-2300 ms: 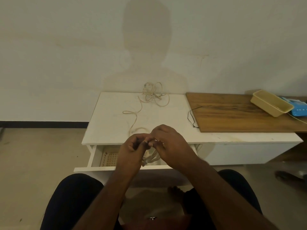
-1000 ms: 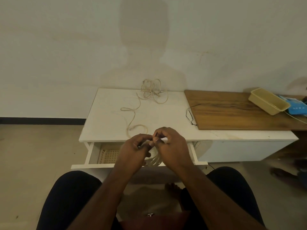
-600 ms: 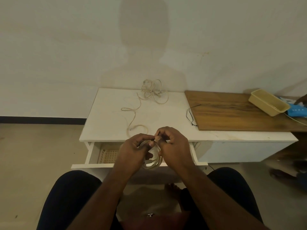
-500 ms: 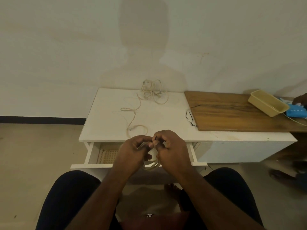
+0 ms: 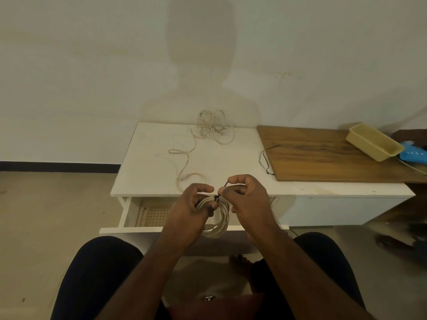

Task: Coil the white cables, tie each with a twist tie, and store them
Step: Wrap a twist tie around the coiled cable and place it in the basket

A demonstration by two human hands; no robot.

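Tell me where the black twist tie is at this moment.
In the head view, the black twist tie sits at centre, wrapped on top of the coiled white cable, its end pinched by the right hand above the open drawer.

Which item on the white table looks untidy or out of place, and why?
The loose white cable at the back of the white table lies in a tangle, one strand trailing toward the front edge. Unlike the coiled cable in the hands, it has no tie.

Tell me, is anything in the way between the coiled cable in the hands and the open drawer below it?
Nothing visible is. The coiled cable hangs right over the open drawer, held by the left hand, while the right hand pinches the black twist tie. The drawer holds a basket to the left.
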